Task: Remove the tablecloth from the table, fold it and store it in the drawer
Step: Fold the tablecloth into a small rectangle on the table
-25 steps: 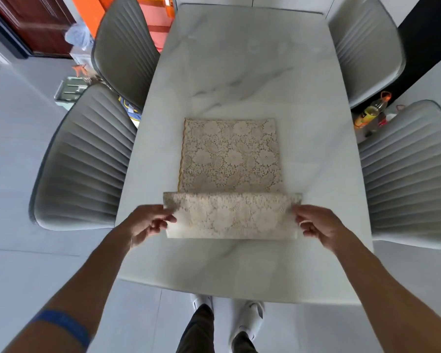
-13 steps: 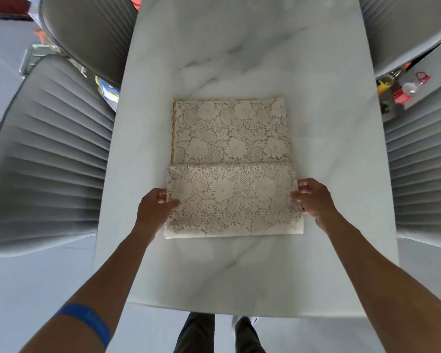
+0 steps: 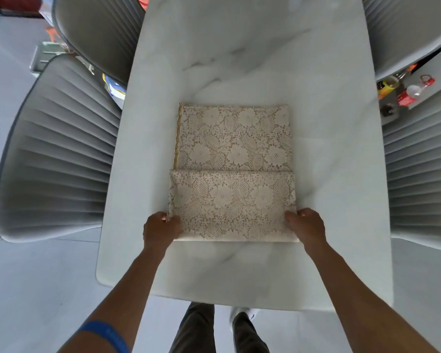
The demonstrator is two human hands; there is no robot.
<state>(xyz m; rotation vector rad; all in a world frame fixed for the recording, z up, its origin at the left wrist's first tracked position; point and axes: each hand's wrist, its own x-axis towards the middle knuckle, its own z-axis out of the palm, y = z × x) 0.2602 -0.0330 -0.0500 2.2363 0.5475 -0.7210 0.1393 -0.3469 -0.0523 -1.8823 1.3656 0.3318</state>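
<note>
The left hand (image 3: pixel 161 230) is pinched on the near left corner of the lace tablecloth (image 3: pixel 233 171), which lies mid-worktop (image 3: pixel 239 47). The near third, lifted a second ago, is now laid flat over the middle. The right hand (image 3: pixel 308 226) is pinched on the near right corner, so another fold is likely due.

Matt floral lace tablecloth (image 3: pixel 233 171) on glossy marble-look table (image 3: pixel 239 59); ribbed upholstered chairs (image 3: pixel 54 159).

head view | looks steeply down, close over table (image 3: pixel 239 59) | no second view
</note>
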